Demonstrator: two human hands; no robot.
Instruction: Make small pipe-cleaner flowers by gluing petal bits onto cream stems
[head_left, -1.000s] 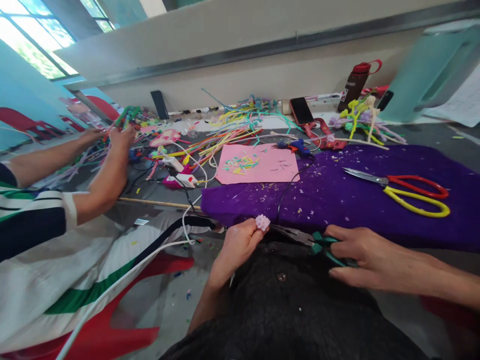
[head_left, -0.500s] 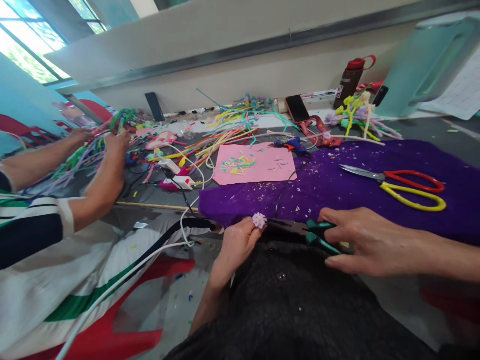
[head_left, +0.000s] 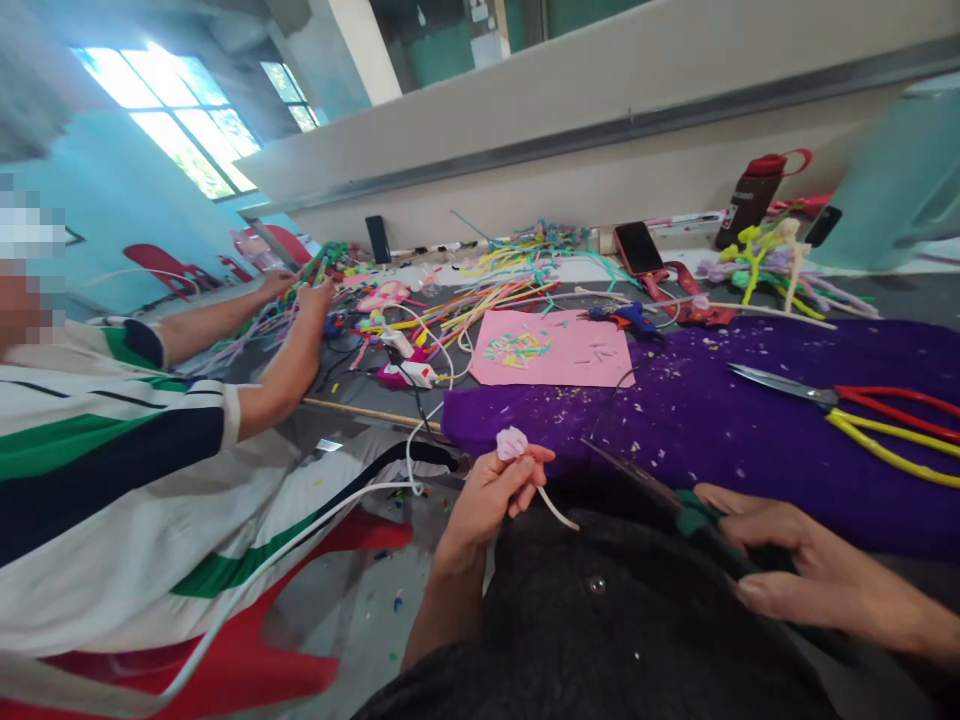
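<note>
Between the thumb and fingers of my left hand [head_left: 487,500] is a small pale lilac fuzzy flower [head_left: 512,443], its head above the fingertips. A thin whitish stem [head_left: 556,508] comes out below the fingers and curves right over the dark apron [head_left: 600,620]. My right hand [head_left: 795,565] grips green-handled scissors [head_left: 694,515]. Their long dark blades point up and left toward the flower but do not touch it; how far they are spread is hard to see. Large scissors with red and yellow handles [head_left: 892,425] lie on the purple cloth [head_left: 697,400], beyond my right hand.
On the pink sheet [head_left: 555,372] lie short coloured pieces, and a blue glue gun [head_left: 634,318] is beside it. Bundles of fuzzy stems [head_left: 510,310], a phone [head_left: 638,247] and a bottle [head_left: 754,200] stand behind. A co-worker's arms [head_left: 289,375] are at left, with a white cable [head_left: 300,510] nearby.
My view has swung left. My left hand has turned the flower, and its stem now shows. The green-handled scissors have moved down and away from the flower with my right hand.
</note>
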